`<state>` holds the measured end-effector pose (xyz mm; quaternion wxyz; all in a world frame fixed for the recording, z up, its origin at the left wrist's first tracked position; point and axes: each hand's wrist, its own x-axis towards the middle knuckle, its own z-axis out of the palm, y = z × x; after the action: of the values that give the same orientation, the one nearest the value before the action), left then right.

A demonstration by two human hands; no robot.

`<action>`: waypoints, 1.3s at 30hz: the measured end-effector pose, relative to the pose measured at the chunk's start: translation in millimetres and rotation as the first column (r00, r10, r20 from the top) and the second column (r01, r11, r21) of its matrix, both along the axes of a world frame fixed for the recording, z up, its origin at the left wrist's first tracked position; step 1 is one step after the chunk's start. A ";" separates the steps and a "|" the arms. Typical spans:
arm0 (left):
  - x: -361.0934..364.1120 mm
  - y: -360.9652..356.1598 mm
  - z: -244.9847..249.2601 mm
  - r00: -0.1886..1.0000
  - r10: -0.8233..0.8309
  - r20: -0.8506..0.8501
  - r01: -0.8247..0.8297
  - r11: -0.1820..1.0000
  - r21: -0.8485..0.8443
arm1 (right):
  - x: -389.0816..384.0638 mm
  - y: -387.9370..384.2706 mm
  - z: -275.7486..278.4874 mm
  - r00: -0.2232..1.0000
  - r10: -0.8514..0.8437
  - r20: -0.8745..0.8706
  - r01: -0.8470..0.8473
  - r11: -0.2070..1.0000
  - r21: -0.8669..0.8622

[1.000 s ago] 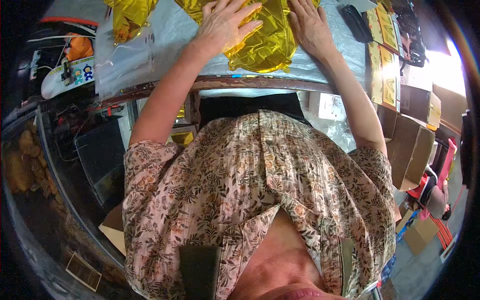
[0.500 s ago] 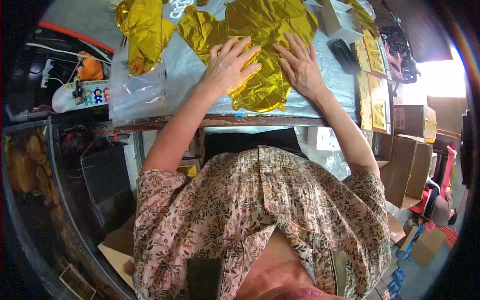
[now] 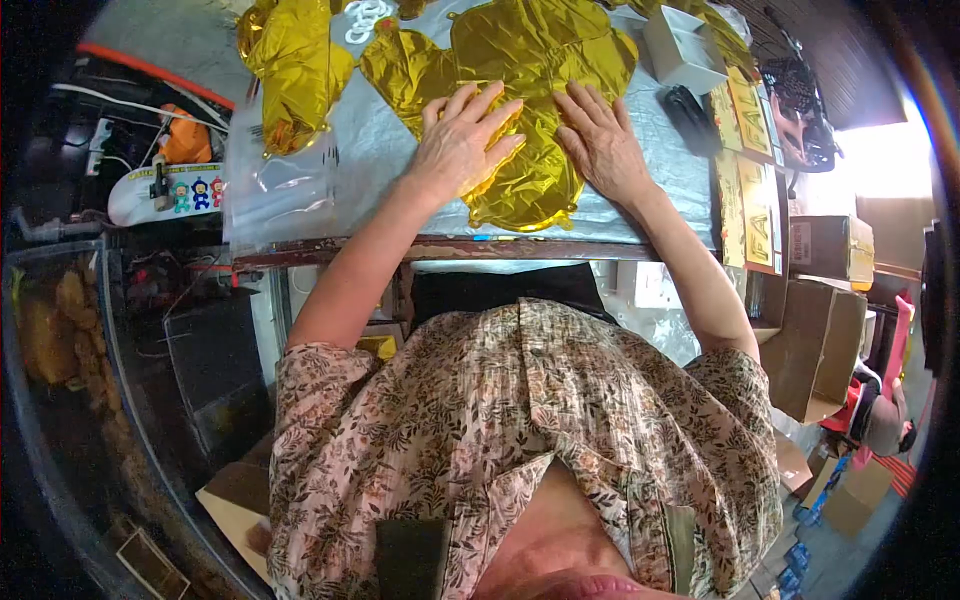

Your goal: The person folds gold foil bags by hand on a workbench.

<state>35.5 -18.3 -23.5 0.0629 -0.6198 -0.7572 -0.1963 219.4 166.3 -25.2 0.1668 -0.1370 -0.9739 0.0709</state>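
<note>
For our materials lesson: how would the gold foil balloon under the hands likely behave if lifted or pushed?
Probably floppy: the gold foil balloon lies flat and creased under the left hand and right hand. Likely light: thin deflated film. Its glossy face may slide on the table.

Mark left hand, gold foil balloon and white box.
left hand [image 3: 462, 140], head view, back of the hand.
gold foil balloon [image 3: 545, 50], head view, crinkled foil beyond the fingers.
white box [image 3: 682, 60], head view, near wall.

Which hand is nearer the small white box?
Right. The right hand lies flat on the gold foil balloon, nearer the person than the small white box and to its left; the left hand rests on the same balloon, farther left.
</note>
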 end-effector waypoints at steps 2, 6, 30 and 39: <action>0.0 -0.2 0.1 1.000 0.001 -0.004 -0.001 1.000 0.001 | -0.5 -0.4 0.5 1.000 -0.001 -0.003 0.001 1.000 0.006; 0.5 0.0 1.3 1.000 -0.001 0.006 0.001 1.000 0.005 | 0.3 -0.4 2.1 1.000 0.026 -0.015 -0.026 1.000 0.014; 1.2 64.6 75.8 0.977 -0.189 0.102 0.150 0.940 0.307 | 14.1 -3.4 9.8 0.986 0.022 -0.163 -0.044 0.990 -0.135; 75.1 316.5 135.2 0.842 -0.511 -0.171 0.536 0.825 0.177 | 126.3 32.0 97.3 0.971 -0.138 -0.196 0.052 0.918 -0.392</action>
<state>110.6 298.2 111.7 0.1180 -0.8034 -0.5267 -0.2513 345.6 198.3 72.2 0.2466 -0.2057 -0.9087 0.2668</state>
